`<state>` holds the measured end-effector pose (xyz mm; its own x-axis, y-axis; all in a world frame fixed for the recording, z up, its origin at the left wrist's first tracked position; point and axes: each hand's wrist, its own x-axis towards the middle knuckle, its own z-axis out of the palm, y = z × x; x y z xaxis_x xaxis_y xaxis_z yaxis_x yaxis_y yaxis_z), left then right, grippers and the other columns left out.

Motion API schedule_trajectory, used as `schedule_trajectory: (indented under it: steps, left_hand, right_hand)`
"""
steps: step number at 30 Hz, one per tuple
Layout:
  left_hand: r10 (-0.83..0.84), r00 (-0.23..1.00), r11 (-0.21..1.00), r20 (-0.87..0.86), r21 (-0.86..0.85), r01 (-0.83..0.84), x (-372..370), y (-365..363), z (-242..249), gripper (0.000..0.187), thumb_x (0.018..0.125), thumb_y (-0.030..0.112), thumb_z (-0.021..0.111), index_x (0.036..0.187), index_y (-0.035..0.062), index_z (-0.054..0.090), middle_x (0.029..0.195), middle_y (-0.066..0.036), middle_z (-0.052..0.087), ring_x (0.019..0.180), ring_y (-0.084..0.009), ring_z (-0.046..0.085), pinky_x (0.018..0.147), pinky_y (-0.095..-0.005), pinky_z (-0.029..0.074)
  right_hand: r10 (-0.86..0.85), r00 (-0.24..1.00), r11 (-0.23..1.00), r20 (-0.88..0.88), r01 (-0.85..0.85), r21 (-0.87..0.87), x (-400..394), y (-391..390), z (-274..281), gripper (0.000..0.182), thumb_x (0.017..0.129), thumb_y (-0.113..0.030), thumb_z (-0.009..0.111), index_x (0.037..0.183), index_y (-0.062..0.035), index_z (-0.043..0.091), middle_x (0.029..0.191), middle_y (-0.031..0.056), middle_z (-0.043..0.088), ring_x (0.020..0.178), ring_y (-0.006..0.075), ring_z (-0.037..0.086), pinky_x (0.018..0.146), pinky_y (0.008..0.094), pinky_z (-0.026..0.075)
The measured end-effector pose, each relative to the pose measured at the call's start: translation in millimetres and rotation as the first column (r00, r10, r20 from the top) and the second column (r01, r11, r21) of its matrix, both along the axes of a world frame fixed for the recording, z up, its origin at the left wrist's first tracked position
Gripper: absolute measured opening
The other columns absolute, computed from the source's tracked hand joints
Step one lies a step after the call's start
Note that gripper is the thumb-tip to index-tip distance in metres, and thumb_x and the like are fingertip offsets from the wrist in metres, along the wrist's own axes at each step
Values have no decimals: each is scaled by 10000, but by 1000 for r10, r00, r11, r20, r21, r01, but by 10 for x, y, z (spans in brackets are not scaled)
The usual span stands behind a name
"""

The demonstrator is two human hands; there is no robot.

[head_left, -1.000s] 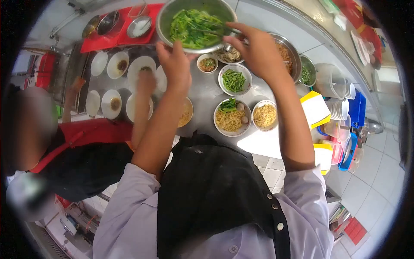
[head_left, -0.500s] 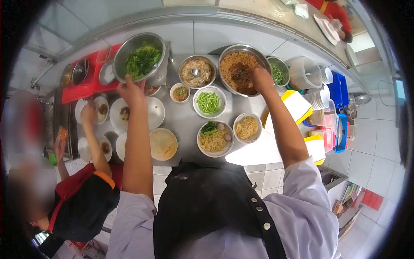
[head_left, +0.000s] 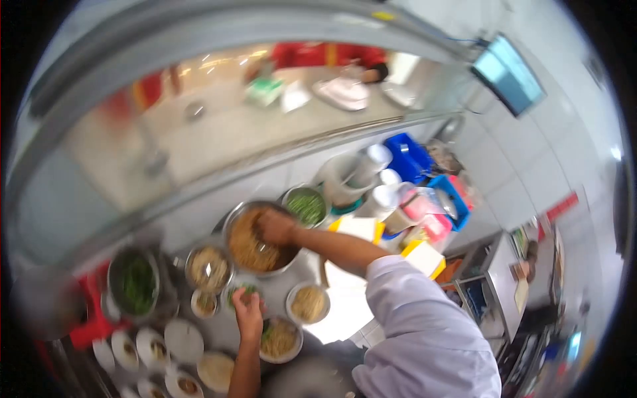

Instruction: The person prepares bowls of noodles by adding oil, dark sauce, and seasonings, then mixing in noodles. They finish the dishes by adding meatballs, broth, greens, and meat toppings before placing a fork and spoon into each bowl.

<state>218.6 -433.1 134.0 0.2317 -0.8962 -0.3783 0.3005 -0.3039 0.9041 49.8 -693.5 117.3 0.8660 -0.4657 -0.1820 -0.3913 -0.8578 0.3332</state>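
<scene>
My right hand (head_left: 275, 228) reaches into a large metal bowl (head_left: 229, 229) of brown crumbly minced topping (head_left: 245, 243). Its fingers are curled down toward the food, and what they hold is hidden. A shiny spot shows on the topping just below them. My left hand (head_left: 248, 309) is over the small white bowl of cut green vegetables (head_left: 247, 290), fingers bent and apart, slightly blurred. Close beside it stand a bowl of noodles with greens (head_left: 279, 340) and a second bowl of plain noodles (head_left: 308, 304).
Metal bowls of chopped green onion (head_left: 305, 205), pale shredded food (head_left: 208, 268) and leafy greens (head_left: 137, 284) line the back. Sauced plates (head_left: 152, 349) lie left. White cups (head_left: 383, 199) and blue bins (head_left: 406, 158) stand right. Beyond the glass, a person's red sleeve (head_left: 358, 54) shows.
The view has swung up and to the right. My left hand has left the rim of the leafy-greens bowl for the cut vegetables. My right hand stays at the topping bowl.
</scene>
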Motion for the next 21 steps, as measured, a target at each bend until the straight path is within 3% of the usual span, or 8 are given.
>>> schedule_trajectory:
  steps: [3,4,6,9,12,15,19,21]
  left_hand:
    - [-114,991,983,-77,136,123,-158,-312,-47,483,1039,166,555,1441,108,294,1213,-99,513,999,-192,608,779,-371,569]
    - [-66,992,975,-109,204,87,-207,-413,45,491,1045,178,545,1449,120,273,1236,-108,510,1022,-213,608,792,-391,572]
    - [-14,991,961,-136,271,51,-235,-570,101,498,1050,190,536,1456,132,252,1260,-116,506,1044,-234,608,806,-412,576]
    - [68,993,965,-94,260,-41,-210,-691,-43,455,1059,147,509,1425,145,238,1277,-136,471,1000,-238,619,818,-447,593]
    - [126,987,972,-97,212,-103,-213,-705,-54,413,1056,70,487,1389,129,250,1249,-135,451,941,-229,618,824,-444,606]
    - [149,981,970,-122,210,-121,-207,-720,-99,405,1052,22,470,1374,120,244,1232,-131,435,903,-227,611,833,-441,618]
    - [141,980,970,-139,218,-109,-241,-716,-205,376,1060,39,460,1359,119,248,1247,-134,419,896,-223,607,830,-433,623]
    - [164,973,978,-164,156,-139,-273,-738,-183,349,1060,37,459,1336,114,261,1251,-129,402,895,-223,609,832,-429,625]
  right_hand:
    - [373,867,925,330,-376,-57,-89,-192,-195,224,867,-304,593,861,-170,773,1036,68,697,1049,282,652,925,482,483]
    - [372,868,927,329,-367,-79,-20,-208,-131,224,867,-304,593,861,-170,773,1036,68,697,1049,282,652,925,482,483]
    - [42,998,969,-47,-29,246,155,-118,99,238,892,-292,580,889,-140,763,1038,120,708,951,321,710,816,466,547]
    - [-98,983,963,155,54,265,277,-84,173,230,895,-261,589,891,-102,755,972,161,733,849,343,738,708,457,579]
    - [-194,919,964,343,114,239,299,187,-7,209,883,-230,603,935,-96,756,882,170,747,846,325,744,707,457,591]
    - [-74,973,939,216,-5,345,59,418,168,229,885,-193,604,993,-56,751,877,183,745,864,333,747,743,466,599]
    - [-100,995,898,-17,98,429,28,12,345,253,897,-177,591,1048,-45,745,915,189,746,907,346,742,785,468,598]
    - [-393,919,847,40,345,404,51,31,260,241,893,-149,588,1018,-24,753,922,180,750,938,347,739,808,455,595]
